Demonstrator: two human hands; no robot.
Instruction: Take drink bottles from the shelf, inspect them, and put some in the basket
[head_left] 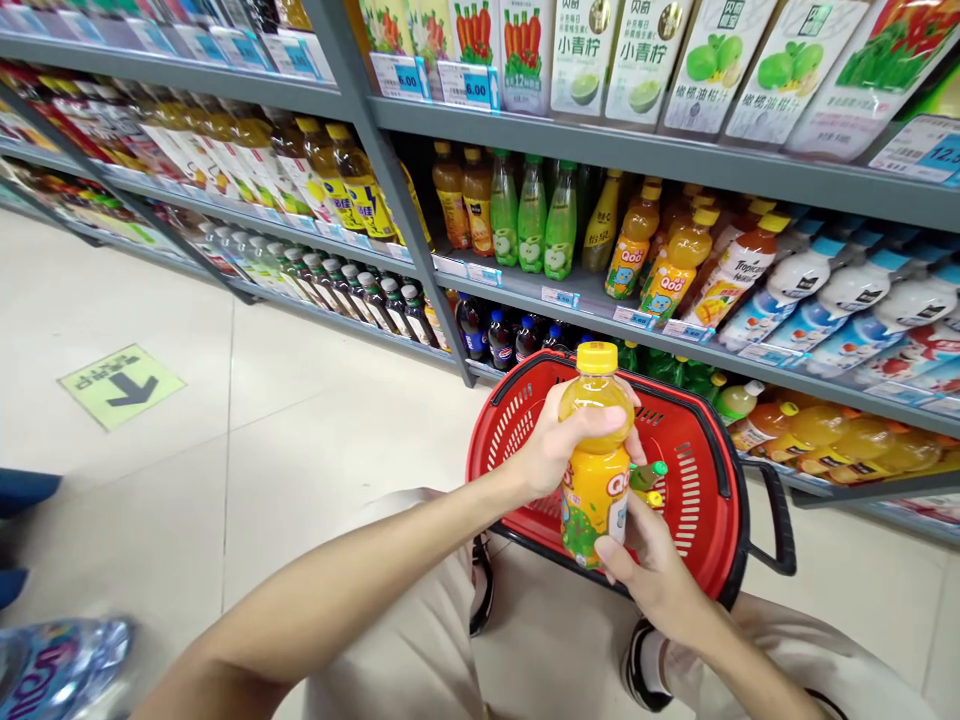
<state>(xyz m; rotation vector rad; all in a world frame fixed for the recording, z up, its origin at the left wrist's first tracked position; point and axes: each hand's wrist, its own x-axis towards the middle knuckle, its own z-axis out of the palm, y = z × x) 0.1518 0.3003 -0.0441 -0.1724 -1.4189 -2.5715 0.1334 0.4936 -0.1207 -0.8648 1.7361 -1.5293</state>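
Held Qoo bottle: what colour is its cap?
Yellow; the cap shows best in the head view.

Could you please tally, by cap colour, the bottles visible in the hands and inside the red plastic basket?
Yellow caps: 2 (orange-yellow plastic Qoo bottle in left hand and right hand; partly hidden yellow-capped bottle in red plastic basket)
Green caps: 1 (green-capped bottle in basket)
Total: 3

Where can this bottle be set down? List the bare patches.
Floor, widest between the yellow sign and the basket, with a smaller patch between the shoes. Crowded: the shelves, lined with bottles and cartons, and the space over the basket, where the left hand and right hand hold a juice bottle.
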